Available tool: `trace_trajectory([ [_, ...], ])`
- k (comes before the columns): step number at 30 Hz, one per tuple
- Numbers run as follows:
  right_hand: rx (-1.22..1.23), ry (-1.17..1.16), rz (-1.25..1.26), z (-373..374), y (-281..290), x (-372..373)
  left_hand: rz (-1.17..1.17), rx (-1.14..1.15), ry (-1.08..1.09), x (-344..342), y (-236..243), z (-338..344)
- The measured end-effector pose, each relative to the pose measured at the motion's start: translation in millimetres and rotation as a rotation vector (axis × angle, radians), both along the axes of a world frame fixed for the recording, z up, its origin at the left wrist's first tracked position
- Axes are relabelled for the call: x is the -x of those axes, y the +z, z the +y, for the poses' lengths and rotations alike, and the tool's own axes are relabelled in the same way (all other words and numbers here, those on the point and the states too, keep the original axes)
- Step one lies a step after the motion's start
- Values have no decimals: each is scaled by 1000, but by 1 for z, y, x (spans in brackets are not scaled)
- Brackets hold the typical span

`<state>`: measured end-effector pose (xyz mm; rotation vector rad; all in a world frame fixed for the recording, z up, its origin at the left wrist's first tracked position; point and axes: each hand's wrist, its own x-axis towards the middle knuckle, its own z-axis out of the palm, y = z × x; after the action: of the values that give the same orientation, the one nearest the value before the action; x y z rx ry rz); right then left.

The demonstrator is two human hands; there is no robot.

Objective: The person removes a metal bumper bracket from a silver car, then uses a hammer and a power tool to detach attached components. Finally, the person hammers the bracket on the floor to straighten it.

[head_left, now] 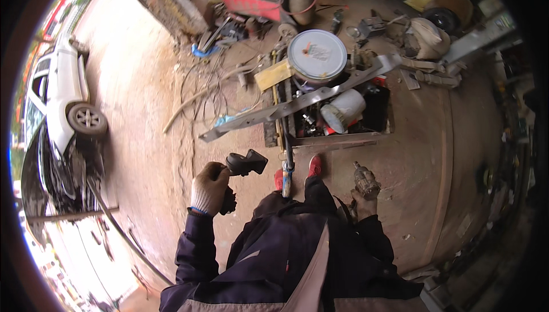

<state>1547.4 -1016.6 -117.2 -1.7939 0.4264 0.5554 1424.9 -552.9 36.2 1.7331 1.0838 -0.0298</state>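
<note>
My left hand [209,188], in a pale knit glove with a blue cuff, is closed on a black part [246,163] with a rounded body and a squarish flared end. More of something black shows under the glove, by the wrist. My right hand [363,204] grips a worn metal impact wrench [366,179] whose narrow nose points away from me. The two hands are held apart, in front of me at either side. Between them a hose [288,150] with a blue fitting runs down from the box toward my shoes.
Ahead, an open box [343,138] of parts bears a long bent metal bar [251,116], a lidded bucket [318,54] and a dirty white canister [345,108]. Cables [200,92] lie on the floor beyond. A white car [57,89] stands at the left; a concrete pillar [166,3] rises behind.
</note>
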Motion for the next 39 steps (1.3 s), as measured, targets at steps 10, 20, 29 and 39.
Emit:
trace_trajectory([
  [10,241,63,158,-32,-58,-34,439,-25,6,79,-194,-9],
  [20,254,565,246,-83,-185,-105,607,-23,30,138,-341,-70],
  [29,458,1157,-57,-55,-240,-18,551,-10,187,151,-488,-113],
  [39,133,555,404,-59,-307,22,447,83,163,117,-689,-109],
])
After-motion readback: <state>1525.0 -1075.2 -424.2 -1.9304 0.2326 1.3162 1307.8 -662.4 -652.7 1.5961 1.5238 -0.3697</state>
